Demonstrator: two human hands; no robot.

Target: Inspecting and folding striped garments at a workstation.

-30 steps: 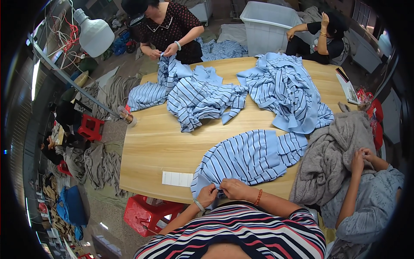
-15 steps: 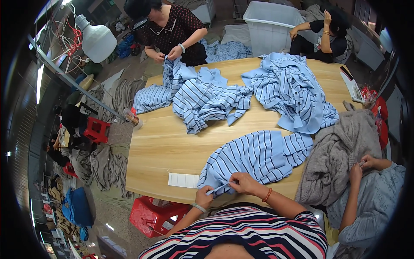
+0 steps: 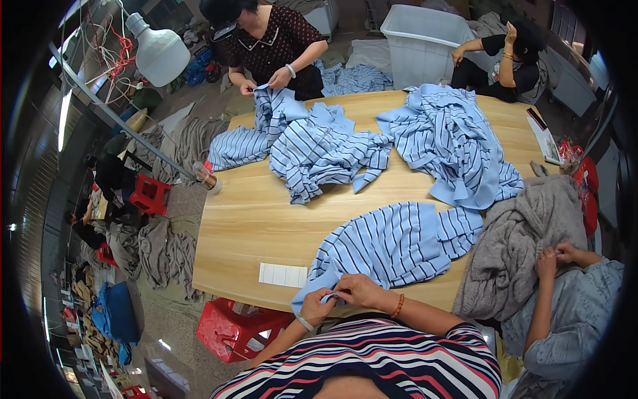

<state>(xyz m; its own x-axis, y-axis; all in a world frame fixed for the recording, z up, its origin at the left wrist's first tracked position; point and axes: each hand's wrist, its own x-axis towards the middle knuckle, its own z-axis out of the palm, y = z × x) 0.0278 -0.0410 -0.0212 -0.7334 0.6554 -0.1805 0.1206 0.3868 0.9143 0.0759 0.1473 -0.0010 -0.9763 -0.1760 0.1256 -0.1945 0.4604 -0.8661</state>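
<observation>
A light blue knit garment with dark stripes (image 3: 392, 241) lies spread over the near edge of the wooden table (image 3: 246, 226). My left hand (image 3: 316, 306) is closed on its plain blue edge at the near left. Right beside it, my right hand (image 3: 355, 291) pinches the same edge, fingers bent and close to the left ones. A small piece of the edge shows between both hands; the fingertips are partly hidden. Just left of the garment, a white strip of labels (image 3: 283, 274) lies flat on the table.
More striped garments (image 3: 458, 146) are heaped at the far side, where a person (image 3: 276, 46) handles one. Grey-brown knits (image 3: 525, 233) pile up at the right beside another person's hands (image 3: 557, 256). A red stool (image 3: 232, 329) stands near left; a lamp (image 3: 161, 56) hangs upper left.
My hands have come together on the garment's edge, the right one moving left and nearer to me. The head view has shifted slightly.
</observation>
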